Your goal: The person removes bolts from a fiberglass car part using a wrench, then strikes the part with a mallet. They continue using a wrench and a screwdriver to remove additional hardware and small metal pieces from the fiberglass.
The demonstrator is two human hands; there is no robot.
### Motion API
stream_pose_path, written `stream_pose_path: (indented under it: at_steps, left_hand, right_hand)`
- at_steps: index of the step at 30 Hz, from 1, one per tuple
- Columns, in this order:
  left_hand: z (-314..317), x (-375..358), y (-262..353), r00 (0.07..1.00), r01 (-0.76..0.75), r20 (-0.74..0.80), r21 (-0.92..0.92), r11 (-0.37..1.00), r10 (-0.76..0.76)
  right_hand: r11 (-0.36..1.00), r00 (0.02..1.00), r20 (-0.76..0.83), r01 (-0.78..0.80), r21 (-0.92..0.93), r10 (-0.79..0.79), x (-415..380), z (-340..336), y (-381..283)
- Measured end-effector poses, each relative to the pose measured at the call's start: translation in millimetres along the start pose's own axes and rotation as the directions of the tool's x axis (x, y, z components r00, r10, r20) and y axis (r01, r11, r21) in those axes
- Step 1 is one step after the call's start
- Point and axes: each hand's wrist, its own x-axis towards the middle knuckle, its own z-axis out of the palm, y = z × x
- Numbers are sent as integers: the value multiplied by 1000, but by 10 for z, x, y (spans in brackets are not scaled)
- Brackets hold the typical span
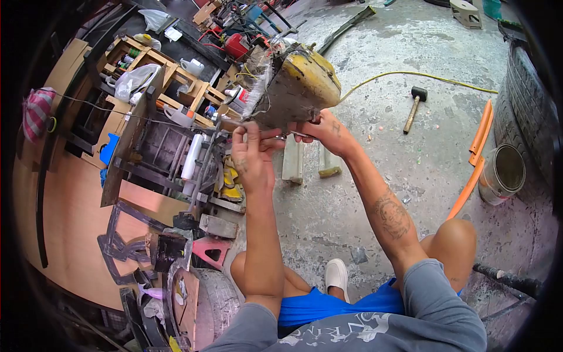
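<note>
In front of me stands a bulky part with a dark grey face [287, 97] and a scuffed yellow shell [314, 73], frayed whitish fibres along its left side. At its lower edge my right hand [327, 134] is closed around a small shiny metal piece [282, 137], thumb close to the grey face. My left hand [253, 158] meets the piece from the left, its fingers bent and pinched; I cannot tell exactly what they grip. Two pale block-like supports, a left one [292, 161] and a right one [329, 163], stand below the part.
A mallet [414, 108] lies on the concrete floor beyond my right arm. Orange strips [475, 158], an open metal can [503, 173] and a large tire [525, 111] line the right side. At left are a cluttered wooden rack [170, 76] and a white roll [192, 157].
</note>
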Motion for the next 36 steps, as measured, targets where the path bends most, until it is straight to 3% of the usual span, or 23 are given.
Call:
stream_pose_path:
  at_steps: [2,3,4,5,7,10,15,17,20,21,23,24,25,26,27,28,29,30,31,33,34,35,36]
  left_hand:
    - [-178,54,-199,982,29,-175,-233,972,-72]
    - [-299,39,-384,982,30,-176,-234,972,-73]
    - [-443,9,-613,964,127,-138,-511,850,-228]
    - [-534,-45,-792,931,205,-56,-738,643,-361]
    - [-466,-264,-1060,937,250,133,-902,351,-323]
    - [-257,-446,-1213,963,234,185,-936,263,-195]
    - [30,-459,-1237,973,115,75,-977,178,-217]
    - [74,-425,-1261,984,100,88,-992,75,-153]
    - [112,-385,-1204,991,116,113,-992,39,-75]
    - [104,-363,-1160,990,120,117,-992,37,-78]
    - [18,-325,-986,994,5,-14,-986,168,-112]
    - [65,-321,-753,980,-18,-108,-886,464,-168]
    - [91,-311,-582,980,-15,-105,-886,464,-167]
    - [93,-321,-429,983,-8,-151,-616,787,-108]
    - [63,-321,-288,985,-6,-167,-237,972,-35]
    - [-20,-302,-138,986,-5,-163,-230,973,-33]
    - [-139,-289,24,1000,5,-13,178,984,-3]
    - [-226,-270,170,990,-46,137,554,831,-36]
    - [-255,-262,299,990,-41,134,563,825,-42]
    - [-260,-206,505,945,-268,324,840,471,-40]
    - [-267,-114,555,857,-501,513,804,319,54]
    - [-262,-38,603,857,-501,513,805,318,49]
    - [-250,38,654,808,-582,588,790,193,31]
  right_hand:
    - [1000,1000,-20,-24,-11,24,-4,2,-18]
    - [1000,1000,-16,-20,-7,20,-5,-1,-2]
    - [1000,1000,-10,-14,-6,14,5,-6,2]
    - [1000,1000,-8,-14,-7,13,14,-5,1]
    - [1000,1000,-15,-13,21,13,20,0,1]
    - [1000,999,-37,-7,27,8,30,12,-1]
    - [1000,999,-49,-24,3,24,50,-42,11]
    - [1000,999,-49,-22,-13,21,62,-69,36]
    - [999,997,-73,-17,-29,15,55,-107,-41]
    - [999,997,-77,-13,-33,10,43,-119,-111]
    - [999,996,-84,-14,-33,11,-3,-129,-224]
    - [998,996,-89,-23,-60,18,-20,-135,-280]
    - [996,995,-93,-30,-86,22,-24,-143,-327]
    - [996,995,-95,-29,-81,21,-38,-142,-346]
    - [994,996,-85,-9,-106,0,-52,-143,-359]
    - [991,997,-76,13,-132,-23,-59,-148,-370]
    - [992,997,-77,14,-123,-23,-63,-154,-372]
    - [993,998,-64,19,-115,-27,-56,-166,-370]
    - [994,998,-51,21,-106,-26,-57,-164,-355]
    - [996,997,-63,28,-89,-34,-29,-152,-326]
    - [996,996,-76,34,-81,-40,-30,-146,-319]
    - [996,996,-79,32,-77,-38,-38,-143,-314]
    - [996,996,-83,23,-84,-30,-41,-137,-330]
